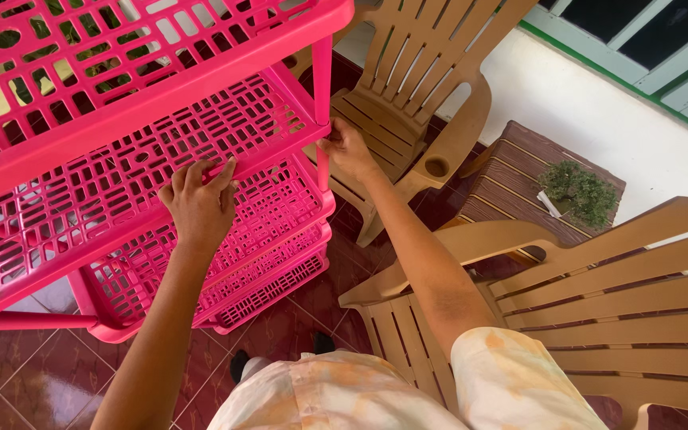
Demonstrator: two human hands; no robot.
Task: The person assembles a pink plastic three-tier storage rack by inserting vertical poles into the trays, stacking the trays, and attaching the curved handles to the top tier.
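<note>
On red tiles (41, 374), fingers (201, 179) grip pink rack (121, 119).

pink rack (145, 151) cut off left, right fingers (333, 142) hidden

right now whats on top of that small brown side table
A small green potted plant stands on the brown slatted side table, with something white beside it. The pot is mostly hidden by foliage, and a chair arm covers the table's near edge.
</note>
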